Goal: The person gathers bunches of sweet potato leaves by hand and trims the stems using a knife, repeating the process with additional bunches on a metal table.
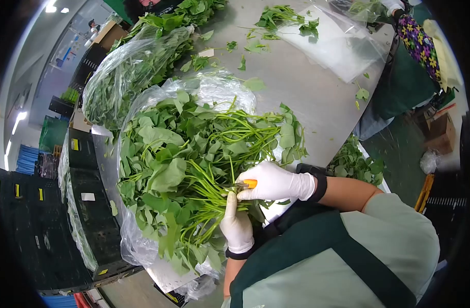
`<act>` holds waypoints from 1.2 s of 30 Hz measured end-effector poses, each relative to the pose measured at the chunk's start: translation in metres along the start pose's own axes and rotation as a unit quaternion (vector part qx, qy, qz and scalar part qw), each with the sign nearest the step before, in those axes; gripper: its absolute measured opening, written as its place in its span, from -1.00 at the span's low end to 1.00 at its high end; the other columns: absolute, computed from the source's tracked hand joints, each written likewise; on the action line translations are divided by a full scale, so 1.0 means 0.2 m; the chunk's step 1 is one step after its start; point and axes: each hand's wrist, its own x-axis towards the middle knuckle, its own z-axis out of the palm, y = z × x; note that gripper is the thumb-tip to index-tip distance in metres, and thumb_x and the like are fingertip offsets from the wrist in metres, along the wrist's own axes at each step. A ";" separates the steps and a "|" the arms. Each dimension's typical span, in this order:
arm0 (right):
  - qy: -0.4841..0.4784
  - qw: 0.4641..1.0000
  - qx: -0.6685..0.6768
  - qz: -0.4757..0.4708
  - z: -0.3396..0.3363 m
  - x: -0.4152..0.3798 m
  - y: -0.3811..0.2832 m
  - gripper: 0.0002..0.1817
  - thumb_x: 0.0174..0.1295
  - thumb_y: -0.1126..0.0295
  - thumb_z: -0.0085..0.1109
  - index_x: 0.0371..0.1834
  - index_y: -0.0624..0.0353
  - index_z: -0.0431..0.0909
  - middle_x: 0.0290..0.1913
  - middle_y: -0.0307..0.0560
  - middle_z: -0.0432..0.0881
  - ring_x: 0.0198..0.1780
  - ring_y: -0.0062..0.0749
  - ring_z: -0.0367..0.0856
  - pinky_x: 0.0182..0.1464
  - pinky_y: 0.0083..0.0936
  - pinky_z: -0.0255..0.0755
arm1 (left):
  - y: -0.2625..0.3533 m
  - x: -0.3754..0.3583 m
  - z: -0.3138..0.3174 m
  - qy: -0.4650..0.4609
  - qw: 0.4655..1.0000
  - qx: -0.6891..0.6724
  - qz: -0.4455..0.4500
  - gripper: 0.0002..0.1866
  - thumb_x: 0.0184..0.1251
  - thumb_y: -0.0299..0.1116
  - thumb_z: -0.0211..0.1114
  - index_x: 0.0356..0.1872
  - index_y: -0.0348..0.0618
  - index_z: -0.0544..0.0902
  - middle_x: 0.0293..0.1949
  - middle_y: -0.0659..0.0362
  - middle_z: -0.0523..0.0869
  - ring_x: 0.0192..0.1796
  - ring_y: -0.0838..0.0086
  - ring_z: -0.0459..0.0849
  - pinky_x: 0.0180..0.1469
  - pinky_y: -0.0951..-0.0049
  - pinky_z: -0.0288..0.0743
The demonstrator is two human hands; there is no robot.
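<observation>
A large heap of leafy greens (163, 138) with long green stems lies on an opened clear plastic bag (142, 241) at the table edge in front of me. My left hand (237, 229), in a white glove, is closed at the cut ends of a bunch of stems (201, 192), thumb pointing up. Directly above it, my gloved right hand (271, 181) grips a small orange-handled knife (249, 183). Its thin dark blade points left across the stems, close to my left thumb. The fingers of both hands are partly hidden.
Another clear bag full of greens (137, 72) stands at the back left. Plastic sheets (337, 43) and loose leaves lie on the metal table (301, 97). Dark crates (86, 190) are stacked at left. A co-worker's floral sleeve (418, 49) shows at upper right. More greens (355, 163) sit beside my right arm.
</observation>
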 end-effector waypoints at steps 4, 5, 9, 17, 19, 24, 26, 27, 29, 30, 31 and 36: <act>-0.012 0.997 0.076 0.026 0.04 0.00 0.00 -0.68 0.13 0.18 0.31 -0.22 0.22 0.59 -0.44 0.01 0.62 -0.42 -0.34 0.59 -0.28 -0.46 0.46 | 0.05 0.00 0.01 0.003 1.000 -0.020 -0.023 -0.71 0.44 -0.39 0.08 0.07 -0.30 0.51 0.02 0.14 0.60 0.05 0.47 0.53 0.18 0.40 0.32; -0.007 0.994 0.107 0.032 0.06 0.01 0.00 -0.69 0.15 0.21 0.30 -0.23 0.24 0.59 -0.43 -0.02 0.62 -0.40 -0.44 0.57 -0.26 -0.49 0.46 | 0.07 0.00 0.01 -0.008 0.998 -0.046 -0.043 -0.73 0.44 -0.43 0.09 0.06 -0.32 0.52 0.01 0.15 0.59 0.03 0.51 0.53 0.16 0.43 0.33; 0.026 0.987 0.149 0.054 0.09 0.02 -0.02 -0.70 0.21 0.24 0.27 -0.25 0.31 0.57 -0.40 -0.07 0.62 -0.36 -0.59 0.54 -0.21 -0.55 0.45 | 0.07 0.01 -0.03 -0.071 0.997 0.014 -0.028 -0.70 0.48 -0.39 0.04 0.07 -0.40 0.51 0.02 0.14 0.58 0.05 0.51 0.51 0.19 0.43 0.33; 0.079 0.996 0.042 -0.027 0.13 0.00 -0.02 -0.72 0.18 0.20 0.19 -0.39 0.21 0.46 -0.45 0.05 0.54 -0.39 0.03 0.56 -0.36 -0.26 0.40 | 0.00 -0.02 -0.07 -0.042 0.998 -0.035 -0.015 -0.67 0.43 -0.36 0.12 0.12 -0.33 0.47 0.07 0.13 0.55 0.11 0.43 0.50 0.25 0.35 0.31; 0.082 0.995 -0.006 -0.056 0.10 -0.02 -0.02 -0.76 0.15 0.26 0.22 -0.36 0.21 0.47 -0.44 0.02 0.53 -0.39 0.01 0.55 -0.37 -0.27 0.41 | -0.03 -0.04 -0.03 -0.010 0.998 -0.060 0.019 -0.64 0.39 -0.38 0.17 0.13 -0.31 0.44 0.07 0.12 0.56 0.12 0.42 0.50 0.26 0.31 0.32; 0.155 0.973 -0.168 -0.032 0.00 -0.11 0.07 -0.80 0.08 0.29 0.23 -0.33 0.13 0.48 -0.40 0.01 0.54 -0.40 0.01 0.57 -0.39 -0.23 0.43 | 0.00 -0.05 0.01 0.064 0.994 0.033 0.082 -0.75 0.42 -0.28 0.15 0.01 -0.14 0.47 -0.16 0.28 0.52 -0.11 0.53 0.45 0.08 0.46 0.30; 0.186 0.954 -0.219 0.083 -0.11 -0.15 0.27 -0.81 0.10 0.28 0.22 -0.33 0.11 0.48 -0.41 0.01 0.57 -0.40 0.03 0.58 -0.39 -0.22 0.44 | 0.13 0.01 -0.04 -0.076 0.979 -0.113 0.151 -0.79 0.43 -0.21 0.13 -0.10 -0.11 0.45 -0.24 0.28 0.46 -0.16 0.51 0.41 0.07 0.43 0.28; 0.171 0.945 -0.259 0.101 -0.20 -0.18 0.29 -0.80 0.11 0.27 0.22 -0.30 0.10 0.48 -0.42 0.02 0.58 -0.40 0.03 0.59 -0.38 -0.22 0.45 | 0.17 0.02 -0.04 -0.046 0.978 -0.095 0.181 -0.84 0.42 -0.25 0.13 -0.18 -0.09 0.42 -0.30 0.29 0.41 -0.19 0.51 0.38 0.06 0.43 0.29; 0.150 0.937 -0.292 0.118 -0.26 -0.19 0.22 -0.80 0.12 0.27 0.22 -0.28 0.09 0.47 -0.44 0.03 0.59 -0.40 0.03 0.59 -0.37 -0.22 0.45 | 0.18 0.00 -0.04 -0.011 0.979 -0.098 0.177 -0.84 0.40 -0.31 0.17 -0.12 -0.10 0.45 -0.20 0.28 0.46 -0.16 0.51 0.42 0.05 0.45 0.31; 0.167 0.927 -0.303 0.146 -0.28 -0.18 0.19 -0.78 0.13 0.26 0.20 -0.24 0.10 0.47 -0.46 0.05 0.60 -0.39 0.01 0.61 -0.36 -0.21 0.47 | 0.17 -0.01 -0.04 0.019 0.983 -0.101 0.152 -0.83 0.39 -0.32 0.18 -0.10 -0.10 0.46 -0.17 0.28 0.47 -0.14 0.52 0.43 0.04 0.46 0.31; 0.187 0.915 -0.313 0.175 -0.30 -0.18 0.15 -0.76 0.14 0.25 0.18 -0.20 0.10 0.46 -0.47 0.07 0.61 -0.39 -0.01 0.64 -0.34 -0.20 0.49 | 0.15 0.00 -0.04 -0.036 0.981 -0.080 0.173 -0.82 0.39 -0.33 0.18 -0.07 -0.10 0.47 -0.12 0.27 0.50 -0.11 0.51 0.45 0.04 0.48 0.33; 0.018 0.993 -0.045 0.108 -0.16 -0.14 -0.20 -0.76 0.13 0.37 0.11 -0.16 0.18 0.40 -0.50 0.18 0.59 -0.42 0.10 0.62 -0.36 -0.16 0.48 | 0.01 -0.01 -0.02 -0.051 0.982 -0.016 0.181 -0.74 0.43 -0.29 0.14 0.04 -0.13 0.46 -0.07 0.27 0.53 -0.04 0.53 0.44 0.15 0.44 0.26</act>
